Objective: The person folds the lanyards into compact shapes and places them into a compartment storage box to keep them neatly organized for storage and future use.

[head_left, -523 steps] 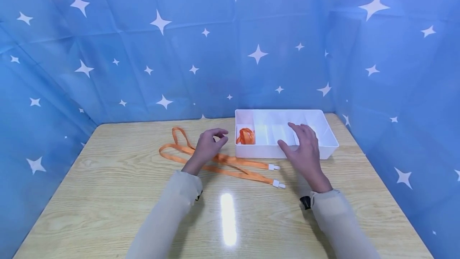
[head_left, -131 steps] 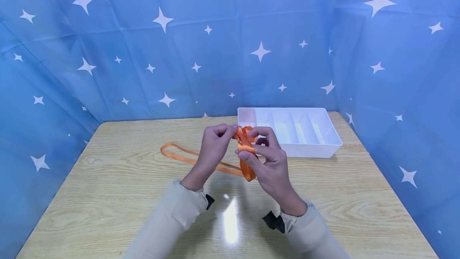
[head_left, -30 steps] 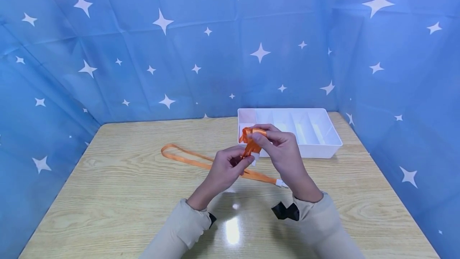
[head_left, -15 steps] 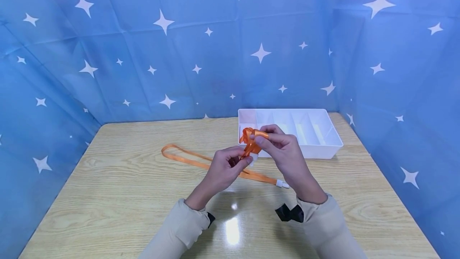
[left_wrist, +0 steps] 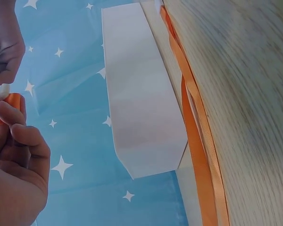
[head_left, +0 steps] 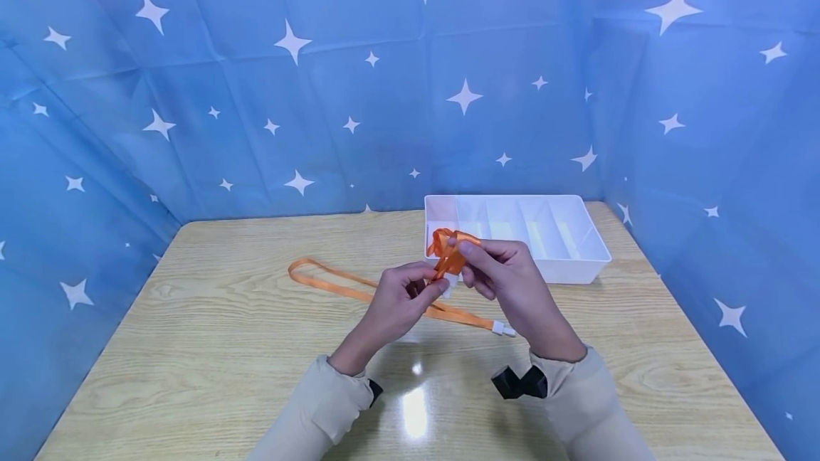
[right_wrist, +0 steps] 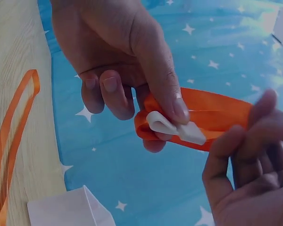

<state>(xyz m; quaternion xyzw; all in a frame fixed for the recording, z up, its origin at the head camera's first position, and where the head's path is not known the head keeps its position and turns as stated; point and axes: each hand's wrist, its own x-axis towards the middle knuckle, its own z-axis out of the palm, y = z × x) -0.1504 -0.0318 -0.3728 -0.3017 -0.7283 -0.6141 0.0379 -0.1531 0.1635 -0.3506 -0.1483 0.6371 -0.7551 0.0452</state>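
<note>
An orange lanyard (head_left: 451, 262), gathered into short folds, is held above the table between both hands. My left hand (head_left: 402, 302) pinches its lower end between thumb and fingers. The thumb and fingers of my right hand (head_left: 512, 283) pinch the folded band higher up. In the right wrist view a white plastic clip (right_wrist: 191, 133) lies against the folds, under the right thumb. A second orange lanyard (head_left: 333, 289) lies stretched in a long loop on the table, its white clip (head_left: 502, 329) toward the right; the hands hide part of it.
Behind the hands stands a white divided box (head_left: 570, 270) with several compartments. Its left compartment is partly hidden by the held lanyard, so its contents cannot be told. A blue star-patterned curtain (head_left: 384, 91) closes off the back and sides of the wooden table (head_left: 211, 347).
Earlier both lanyards lay on the table; one is now folded in the hands. Over the last second the right fingers have moved down from the top of the folds. The left hand has barely moved.
</note>
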